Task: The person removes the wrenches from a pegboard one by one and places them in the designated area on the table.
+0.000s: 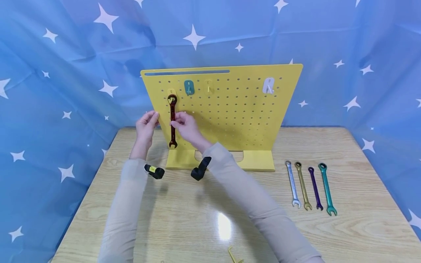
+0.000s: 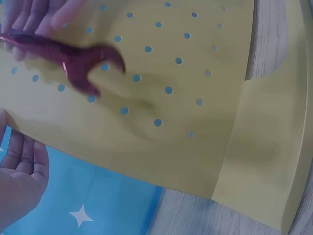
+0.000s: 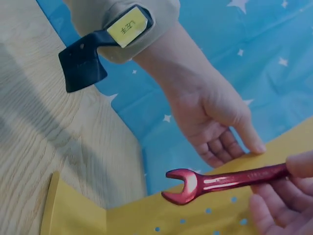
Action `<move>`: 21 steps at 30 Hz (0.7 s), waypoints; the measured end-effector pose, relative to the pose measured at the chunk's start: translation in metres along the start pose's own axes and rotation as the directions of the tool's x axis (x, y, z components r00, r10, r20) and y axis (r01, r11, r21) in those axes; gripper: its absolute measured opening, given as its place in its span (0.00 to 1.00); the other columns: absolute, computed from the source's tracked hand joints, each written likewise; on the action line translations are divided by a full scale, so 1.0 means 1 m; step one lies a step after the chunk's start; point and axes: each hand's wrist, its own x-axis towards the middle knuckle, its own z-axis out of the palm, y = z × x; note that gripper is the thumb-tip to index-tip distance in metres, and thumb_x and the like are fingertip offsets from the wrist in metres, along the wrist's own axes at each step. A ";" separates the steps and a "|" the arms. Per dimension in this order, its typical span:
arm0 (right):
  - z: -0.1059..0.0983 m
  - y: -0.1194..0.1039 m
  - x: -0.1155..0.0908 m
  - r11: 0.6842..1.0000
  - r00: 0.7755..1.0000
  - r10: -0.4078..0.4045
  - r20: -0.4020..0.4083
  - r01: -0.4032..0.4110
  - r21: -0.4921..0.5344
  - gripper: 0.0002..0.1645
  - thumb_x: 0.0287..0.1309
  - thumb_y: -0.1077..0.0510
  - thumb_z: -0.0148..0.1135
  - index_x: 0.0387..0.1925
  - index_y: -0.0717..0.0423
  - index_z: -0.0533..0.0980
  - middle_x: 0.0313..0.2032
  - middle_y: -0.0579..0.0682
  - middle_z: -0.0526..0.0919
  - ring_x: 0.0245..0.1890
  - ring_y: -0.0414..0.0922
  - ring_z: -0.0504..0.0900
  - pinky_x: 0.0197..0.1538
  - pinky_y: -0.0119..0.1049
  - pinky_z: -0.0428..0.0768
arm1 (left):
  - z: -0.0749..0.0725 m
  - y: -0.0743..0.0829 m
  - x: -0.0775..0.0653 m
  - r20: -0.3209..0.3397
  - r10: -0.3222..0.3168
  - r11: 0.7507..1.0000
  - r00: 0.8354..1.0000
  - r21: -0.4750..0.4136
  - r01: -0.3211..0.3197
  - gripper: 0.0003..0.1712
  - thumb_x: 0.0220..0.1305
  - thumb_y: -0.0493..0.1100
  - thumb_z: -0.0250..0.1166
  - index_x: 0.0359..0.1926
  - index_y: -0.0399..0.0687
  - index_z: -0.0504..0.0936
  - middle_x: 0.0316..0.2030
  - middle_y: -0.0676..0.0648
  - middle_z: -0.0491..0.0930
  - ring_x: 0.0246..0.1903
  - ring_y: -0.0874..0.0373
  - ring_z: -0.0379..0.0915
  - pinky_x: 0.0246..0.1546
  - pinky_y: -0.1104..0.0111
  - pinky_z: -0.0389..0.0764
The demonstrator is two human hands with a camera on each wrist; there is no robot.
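My right hand (image 1: 188, 128) pinches a dark red combination wrench (image 1: 172, 109) by its shaft, thumb in front and fingers behind. The wrench is upright before the yellow pegboard (image 1: 287, 84), its ring end over a yellow hook (image 1: 171, 91) at the upper left and its open end down. In the left wrist view the wrench's open jaw stands off the board, over its own shadow. My left hand (image 1: 146, 126) grips the board's left edge, thumb on the front and fingers behind, as the right wrist view also shows.
Beside the red wrench's hook are a teal hook (image 1: 189, 87) and another yellow hook (image 1: 208, 86); a white hook (image 1: 268, 86) is at the upper right. Silver (image 1: 292, 184), gold (image 1: 303, 186), purple (image 1: 315, 188) and teal wrenches (image 1: 327, 190) lie on the table's right. A yellow hooked piece (image 1: 232, 255) lies in front.
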 end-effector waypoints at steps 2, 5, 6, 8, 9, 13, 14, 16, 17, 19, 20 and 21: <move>0.000 -0.001 0.000 1.000 1.000 0.001 -0.024 -0.002 -0.004 0.06 0.60 0.66 0.59 0.39 0.66 0.76 0.34 0.59 0.83 0.32 0.43 0.77 0.32 0.24 0.72 | 0.000 0.000 0.001 0.001 0.005 1.000 1.000 -0.009 -0.005 0.08 0.62 0.36 0.63 0.28 0.54 0.82 0.27 0.54 0.80 0.29 0.62 0.76 0.36 0.74 0.77; -0.002 -0.002 -0.002 1.000 0.999 0.010 -0.048 -0.011 -0.023 0.06 0.59 0.66 0.60 0.38 0.64 0.78 0.33 0.56 0.83 0.32 0.42 0.78 0.33 0.24 0.73 | 0.000 -0.001 0.001 0.001 0.009 1.000 1.000 -0.008 -0.009 0.09 0.62 0.36 0.63 0.27 0.55 0.82 0.27 0.54 0.80 0.29 0.63 0.76 0.36 0.74 0.77; -0.003 -0.002 -0.002 0.999 0.999 0.006 -0.054 -0.008 -0.032 0.06 0.59 0.65 0.61 0.38 0.64 0.78 0.33 0.55 0.84 0.33 0.42 0.79 0.33 0.25 0.73 | 0.000 -0.001 0.001 0.002 0.009 1.000 1.000 -0.008 -0.009 0.09 0.62 0.36 0.63 0.27 0.55 0.82 0.27 0.54 0.80 0.30 0.62 0.76 0.36 0.74 0.77; -0.004 -0.004 -0.004 0.998 0.998 0.000 -0.058 -0.004 -0.056 0.06 0.58 0.65 0.62 0.38 0.63 0.79 0.33 0.54 0.84 0.33 0.42 0.80 0.35 0.25 0.74 | 0.000 -0.001 0.001 0.003 0.013 1.000 1.000 -0.002 -0.013 0.09 0.62 0.37 0.63 0.27 0.55 0.82 0.28 0.55 0.80 0.30 0.63 0.75 0.36 0.74 0.77; -0.004 -0.004 -0.005 0.998 0.998 -0.005 -0.056 0.001 -0.069 0.06 0.58 0.65 0.62 0.38 0.62 0.79 0.33 0.54 0.84 0.33 0.42 0.80 0.35 0.25 0.74 | 0.000 0.000 0.001 0.002 0.013 1.000 1.000 -0.002 -0.013 0.09 0.62 0.37 0.63 0.27 0.56 0.82 0.28 0.55 0.80 0.30 0.63 0.75 0.36 0.74 0.77; -0.004 -0.006 -0.009 0.995 0.999 -0.021 -0.036 0.017 -0.097 0.05 0.57 0.65 0.63 0.36 0.63 0.79 0.32 0.54 0.85 0.32 0.43 0.81 0.34 0.25 0.74 | 0.002 0.000 0.000 -0.002 0.010 1.000 1.000 -0.024 -0.010 0.09 0.62 0.36 0.63 0.27 0.55 0.82 0.28 0.53 0.80 0.29 0.62 0.76 0.35 0.76 0.78; -0.004 -0.007 -0.010 0.995 0.999 -0.022 -0.033 0.019 -0.102 0.05 0.57 0.65 0.63 0.35 0.63 0.79 0.32 0.54 0.85 0.32 0.43 0.81 0.34 0.24 0.74 | 0.002 0.000 0.000 -0.002 0.009 1.000 1.000 -0.029 -0.009 0.09 0.61 0.35 0.63 0.27 0.55 0.82 0.28 0.53 0.80 0.29 0.62 0.76 0.35 0.76 0.78; -0.003 -0.008 -0.012 0.995 0.999 -0.028 -0.030 0.025 -0.096 0.04 0.57 0.66 0.63 0.35 0.63 0.79 0.32 0.54 0.85 0.31 0.43 0.82 0.34 0.24 0.74 | 0.002 0.000 -0.001 -0.004 0.007 0.999 1.000 -0.033 -0.007 0.10 0.61 0.35 0.63 0.27 0.55 0.82 0.28 0.53 0.80 0.29 0.62 0.76 0.35 0.76 0.78; -0.003 -0.009 -0.013 0.995 0.999 -0.030 -0.031 0.027 -0.093 0.04 0.57 0.66 0.63 0.35 0.63 0.79 0.31 0.54 0.85 0.31 0.43 0.82 0.34 0.25 0.74 | 0.002 0.000 -0.001 -0.004 0.008 1.000 1.000 -0.030 -0.008 0.10 0.61 0.35 0.63 0.27 0.55 0.82 0.28 0.53 0.80 0.29 0.62 0.76 0.35 0.76 0.78; -0.003 -0.011 -0.016 0.995 0.999 -0.035 -0.033 0.032 -0.090 0.04 0.57 0.66 0.63 0.35 0.63 0.79 0.31 0.54 0.85 0.31 0.43 0.82 0.35 0.25 0.75 | 0.002 0.000 0.000 -0.007 0.008 1.000 1.000 -0.025 -0.009 0.10 0.61 0.36 0.63 0.27 0.55 0.82 0.27 0.54 0.80 0.29 0.62 0.76 0.34 0.76 0.78; -0.003 -0.012 -0.017 0.995 0.999 -0.041 -0.033 0.038 -0.091 0.05 0.57 0.66 0.63 0.36 0.63 0.79 0.31 0.54 0.85 0.31 0.43 0.82 0.35 0.25 0.75 | 0.002 0.000 0.000 -0.007 0.009 1.000 1.000 -0.021 -0.009 0.10 0.61 0.36 0.63 0.27 0.55 0.82 0.27 0.54 0.80 0.29 0.63 0.76 0.34 0.76 0.78; -0.003 -0.014 -0.018 0.995 0.998 -0.046 -0.034 0.043 -0.090 0.05 0.57 0.66 0.63 0.36 0.63 0.79 0.31 0.54 0.85 0.31 0.43 0.82 0.35 0.26 0.75 | 0.002 0.000 0.000 -0.008 0.011 1.000 1.000 -0.022 -0.011 0.10 0.62 0.36 0.63 0.27 0.55 0.82 0.26 0.55 0.80 0.28 0.63 0.76 0.34 0.76 0.78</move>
